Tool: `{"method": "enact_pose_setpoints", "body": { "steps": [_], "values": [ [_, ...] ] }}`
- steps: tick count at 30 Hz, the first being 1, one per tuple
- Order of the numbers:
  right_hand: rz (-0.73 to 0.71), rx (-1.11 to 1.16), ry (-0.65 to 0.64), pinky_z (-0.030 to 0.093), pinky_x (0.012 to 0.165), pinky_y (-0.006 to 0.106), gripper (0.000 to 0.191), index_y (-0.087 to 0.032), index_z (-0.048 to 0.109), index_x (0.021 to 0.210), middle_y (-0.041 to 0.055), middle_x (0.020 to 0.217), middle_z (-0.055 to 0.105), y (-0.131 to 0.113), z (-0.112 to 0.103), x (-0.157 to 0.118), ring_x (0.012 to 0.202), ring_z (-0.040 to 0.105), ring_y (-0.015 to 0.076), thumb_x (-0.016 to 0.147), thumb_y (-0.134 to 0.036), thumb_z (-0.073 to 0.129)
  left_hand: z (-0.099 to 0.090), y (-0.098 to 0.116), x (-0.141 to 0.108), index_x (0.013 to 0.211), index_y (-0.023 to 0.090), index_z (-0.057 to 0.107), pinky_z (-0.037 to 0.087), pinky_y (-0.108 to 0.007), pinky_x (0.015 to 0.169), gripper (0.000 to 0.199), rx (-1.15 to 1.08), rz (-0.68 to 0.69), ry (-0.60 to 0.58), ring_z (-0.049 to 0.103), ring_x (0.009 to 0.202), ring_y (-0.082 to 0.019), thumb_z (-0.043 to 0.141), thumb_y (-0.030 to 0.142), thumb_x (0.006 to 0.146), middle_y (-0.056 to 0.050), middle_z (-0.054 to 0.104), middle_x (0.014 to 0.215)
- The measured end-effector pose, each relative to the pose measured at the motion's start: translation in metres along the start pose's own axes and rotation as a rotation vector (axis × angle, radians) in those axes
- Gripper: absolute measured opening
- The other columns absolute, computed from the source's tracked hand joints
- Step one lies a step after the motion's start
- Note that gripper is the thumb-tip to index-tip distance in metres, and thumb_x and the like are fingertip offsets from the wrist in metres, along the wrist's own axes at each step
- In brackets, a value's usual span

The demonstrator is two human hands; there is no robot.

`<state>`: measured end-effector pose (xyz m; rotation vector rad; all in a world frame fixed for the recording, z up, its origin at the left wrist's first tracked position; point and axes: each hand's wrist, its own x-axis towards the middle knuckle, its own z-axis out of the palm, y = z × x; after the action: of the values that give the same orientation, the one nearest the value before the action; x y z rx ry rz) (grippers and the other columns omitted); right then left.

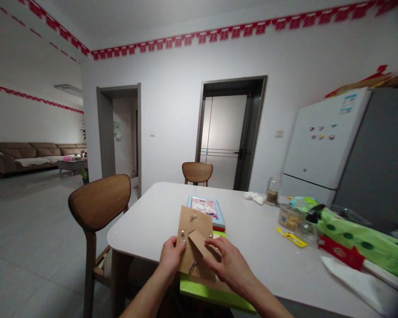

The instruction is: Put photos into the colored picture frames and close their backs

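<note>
Pinching brown bd (201, 225) w/ metal clips (193, 218): L hand (171, 255); R hand (230, 264), fingers (215, 242) apart, at raised flap (198, 244).

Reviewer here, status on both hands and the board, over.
Left hand gripping brown backing board by its edge. Right hand at the raised flap. Green frame beneath, blue frame just beyond.

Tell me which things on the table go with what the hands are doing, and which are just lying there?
With the job:
- brown board, held by the left hand
- its flap, touched by the right hand
- blue picture frame, probably

Just lying about:
- tall glass jar
- white crumpled tissue
- green bag
</note>
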<state>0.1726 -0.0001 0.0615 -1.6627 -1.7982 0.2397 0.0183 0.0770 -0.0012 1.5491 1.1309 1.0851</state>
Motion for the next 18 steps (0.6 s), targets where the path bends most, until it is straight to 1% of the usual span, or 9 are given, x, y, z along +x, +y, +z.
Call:
{"method": "enact_pose_setpoints", "body": {
  "steps": [2,3,6,8,10,13,15,18],
  "values": [
    [-0.017,0.059,0.019,0.042,0.073,0.026,0.034,-0.020,0.058,0.096,0.0065,0.096,0.059,0.005,0.001,0.001,0.083,0.054,0.0175,0.070,-0.036,0.046,-0.016,-0.003,0.004,0.083,0.013,0.053,0.045,-0.023,0.058,0.026,-0.045,-0.029,0.022,0.060,0.071,-0.017,0.043,0.035,0.073,-0.004,0.065,0.078],
    [0.003,0.048,0.027,0.042,0.073,0.027,0.035,-0.019,0.057,0.097,0.0070,0.096,0.059,0.012,0.002,0.002,0.082,0.055,0.0178,0.071,-0.039,0.043,-0.026,-0.006,0.006,0.082,0.013,0.053,0.045,-0.023,0.057,0.027,-0.058,-0.044,0.033,0.060,0.070,-0.017,0.044,0.037,0.072,-0.004,0.065,0.077],
    [0.148,-0.136,0.040,0.040,0.075,0.030,0.040,-0.015,0.056,0.101,0.0102,0.095,0.059,0.046,0.003,0.002,0.083,0.055,0.0201,0.071,-0.039,0.044,-0.056,-0.015,0.009,0.077,0.013,0.054,0.045,-0.024,0.055,0.029,-0.055,-0.101,0.056,0.060,0.066,-0.018,0.049,0.041,0.069,-0.004,0.064,0.071],
    [0.251,-0.258,0.012,0.039,0.076,0.031,0.044,-0.012,0.053,0.105,0.0130,0.097,0.059,0.070,0.006,0.000,0.085,0.055,0.0221,0.069,-0.037,0.045,-0.072,-0.022,0.010,0.075,0.012,0.054,0.044,-0.024,0.054,0.027,-0.022,-0.142,0.066,0.060,0.063,-0.018,0.050,0.038,0.069,-0.004,0.064,0.067],
    [0.301,-0.306,-0.045,0.040,0.074,0.031,0.049,-0.011,0.048,0.111,0.0142,0.096,0.060,0.087,0.009,-0.002,0.084,0.056,0.0227,0.067,-0.034,0.046,-0.080,-0.029,0.012,0.076,0.012,0.055,0.044,-0.023,0.054,0.023,0.036,-0.175,0.080,0.060,0.063,-0.018,0.049,0.033,0.070,-0.004,0.064,0.067],
    [0.306,-0.302,-0.095,0.040,0.071,0.029,0.051,-0.010,0.044,0.114,0.0141,0.094,0.062,0.095,0.013,-0.003,0.083,0.058,0.0218,0.065,-0.024,0.044,-0.086,-0.034,0.016,0.083,0.010,0.055,0.043,-0.022,0.056,0.020,0.169,-0.196,0.129,0.060,0.066,-0.018,0.049,0.024,0.070,-0.003,0.064,0.069],
    [0.314,-0.304,-0.087,0.040,0.072,0.029,0.050,-0.008,0.046,0.111,0.0155,0.095,0.062,0.095,0.014,-0.001,0.085,0.058,0.0225,0.063,-0.020,0.043,-0.089,-0.036,0.018,0.095,0.010,0.051,0.041,-0.021,0.057,0.028,0.282,-0.196,0.176,0.060,0.068,-0.017,0.050,0.020,0.070,-0.002,0.064,0.070],
    [0.375,-0.237,-0.047,0.040,0.075,0.030,0.045,-0.007,0.052,0.103,0.0176,0.098,0.061,0.095,0.011,0.003,0.091,0.056,0.0244,0.060,-0.022,0.045,-0.097,-0.035,0.017,0.109,0.009,0.044,0.040,-0.023,0.060,0.041,0.458,-0.181,0.226,0.059,0.071,-0.018,0.051,0.018,0.069,-0.003,0.062,0.072]
  ]
}}
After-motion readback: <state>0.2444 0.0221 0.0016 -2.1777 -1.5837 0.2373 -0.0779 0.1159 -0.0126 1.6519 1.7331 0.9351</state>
